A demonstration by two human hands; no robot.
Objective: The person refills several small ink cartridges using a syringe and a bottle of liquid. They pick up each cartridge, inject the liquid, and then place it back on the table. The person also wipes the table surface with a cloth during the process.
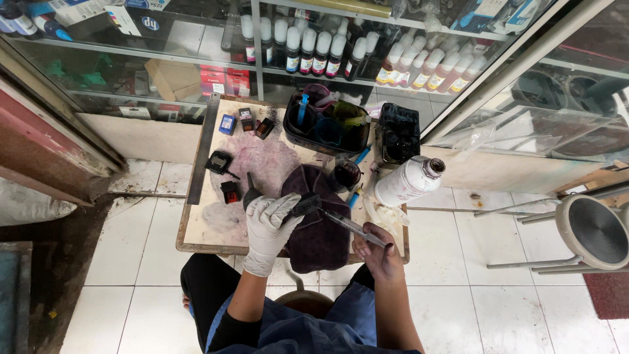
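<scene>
Two hands meet over the dark purple cloth (319, 226) at the front edge of the small stained table (203, 229). I note the left hand (267, 226), in a pale glove, closed around a small black ink cartridge (303, 204), thumb and fingers pinching its body just above the cloth. The right hand (378, 252), bare, is curled around the barrel of a syringe (350, 225), whose tip points into the cartridge.

Handling judgement: the cartridge looks light, rigid plastic, likely slick with ink, so I would grip it by its flat sides and keep clear of the bottom face. The syringe is thin, light and stiff; hold mid-barrel, since a needle could bend. I cannot quite tell whether a thumb rests on the plunger.

Nearby: a white bottle (407, 181) lying tilted to the right, a black tub (327, 124) of tools behind, loose cartridges (228, 190) left of the cloth, and a metal ruler (202, 151) along the table's left edge.
</scene>
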